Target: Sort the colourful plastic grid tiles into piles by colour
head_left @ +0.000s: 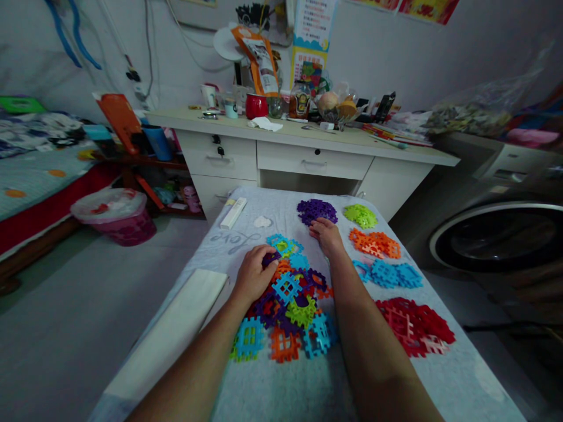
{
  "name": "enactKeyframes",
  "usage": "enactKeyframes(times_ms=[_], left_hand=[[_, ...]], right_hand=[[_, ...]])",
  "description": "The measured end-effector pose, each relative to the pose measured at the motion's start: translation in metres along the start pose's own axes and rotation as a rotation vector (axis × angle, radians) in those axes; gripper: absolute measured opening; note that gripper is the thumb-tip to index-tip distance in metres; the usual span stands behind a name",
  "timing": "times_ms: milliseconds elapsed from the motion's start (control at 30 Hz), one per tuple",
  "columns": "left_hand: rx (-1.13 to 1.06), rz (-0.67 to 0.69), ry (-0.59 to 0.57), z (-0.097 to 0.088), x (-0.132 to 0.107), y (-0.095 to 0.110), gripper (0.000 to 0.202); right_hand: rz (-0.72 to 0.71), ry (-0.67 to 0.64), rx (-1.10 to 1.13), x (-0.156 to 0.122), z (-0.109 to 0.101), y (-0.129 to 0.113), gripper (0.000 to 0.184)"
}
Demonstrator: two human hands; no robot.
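Observation:
A mixed heap of coloured plastic interlocking tiles (290, 305) lies in the middle of a cloth-covered table (281, 387). My left hand (255, 272) rests on the heap's upper left, fingers curled over a purple tile (271, 258). My right hand (326, 234) reaches farther out, fingers down at the near edge of a purple tile pile (315, 210). Sorted piles lie to the right: green (360, 215), orange (375, 244), blue (389, 274) and red (413, 325).
A folded white cloth (176, 328) lies along the table's left edge, a white stick-shaped box (233, 212) at the far left. Beyond stand a cluttered white desk (303, 152), a pink bin (116, 215), a bed (35, 170) and a washing machine (497, 234).

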State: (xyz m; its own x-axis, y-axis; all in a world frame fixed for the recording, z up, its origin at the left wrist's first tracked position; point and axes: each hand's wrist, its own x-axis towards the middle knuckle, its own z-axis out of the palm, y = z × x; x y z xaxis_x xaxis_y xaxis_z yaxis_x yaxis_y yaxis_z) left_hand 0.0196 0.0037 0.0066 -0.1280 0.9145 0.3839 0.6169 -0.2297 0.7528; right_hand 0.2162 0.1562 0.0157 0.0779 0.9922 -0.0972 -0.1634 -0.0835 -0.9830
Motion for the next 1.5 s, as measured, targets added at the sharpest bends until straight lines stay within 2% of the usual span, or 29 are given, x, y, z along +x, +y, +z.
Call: enactKeyframes(times_ms=[167,333,467,567,667,767,833,900,967,1067,1300,1500], left_hand=[[-0.014,-0.003,-0.007,-0.002,0.0,0.003,0.02],[-0.017,-0.004,-0.009,-0.002,0.0,0.005,0.02],[-0.016,-0.002,-0.005,-0.002,0.0,0.004,0.02],[-0.016,0.0,-0.003,-0.001,0.0,0.003,0.02],[-0.027,0.0,0.008,-0.001,0.0,0.002,0.02],[-0.049,-0.017,0.045,0.0,0.001,0.0,0.019],[-0.065,-0.033,0.074,0.0,0.001,-0.001,0.019],[-0.086,-0.046,0.099,-0.001,0.002,-0.002,0.018],[-0.103,-0.061,0.118,-0.001,0.002,-0.003,0.017],[-0.098,-0.078,0.128,-0.001,0.002,-0.002,0.017],[-0.068,-0.052,0.11,0.001,0.002,-0.004,0.017],[-0.056,-0.034,0.08,0.003,0.002,-0.006,0.019]], right_hand=[[-0.128,0.083,-0.25,0.007,-0.005,0.006,0.031],[-0.201,0.003,-0.519,0.009,-0.006,0.012,0.039],[-0.222,-0.062,-0.53,0.006,-0.002,0.012,0.04],[-0.214,-0.079,-0.53,0.002,-0.003,0.002,0.039],[-0.202,-0.203,-0.585,-0.007,-0.007,-0.015,0.028],[-0.131,-0.478,-0.738,-0.017,-0.009,-0.032,0.013],[-0.137,-0.61,-0.891,-0.023,-0.008,-0.039,0.007],[-0.211,-0.635,-1.04,-0.028,-0.004,-0.043,0.005],[-0.271,-0.603,-1.16,-0.031,0.002,-0.042,0.007],[-0.275,-0.566,-1.277,-0.033,0.01,-0.036,0.011],[-0.228,-0.547,-1.266,-0.034,0.014,-0.028,0.012],[-0.115,-0.525,-0.98,-0.035,0.006,-0.039,0.012]])
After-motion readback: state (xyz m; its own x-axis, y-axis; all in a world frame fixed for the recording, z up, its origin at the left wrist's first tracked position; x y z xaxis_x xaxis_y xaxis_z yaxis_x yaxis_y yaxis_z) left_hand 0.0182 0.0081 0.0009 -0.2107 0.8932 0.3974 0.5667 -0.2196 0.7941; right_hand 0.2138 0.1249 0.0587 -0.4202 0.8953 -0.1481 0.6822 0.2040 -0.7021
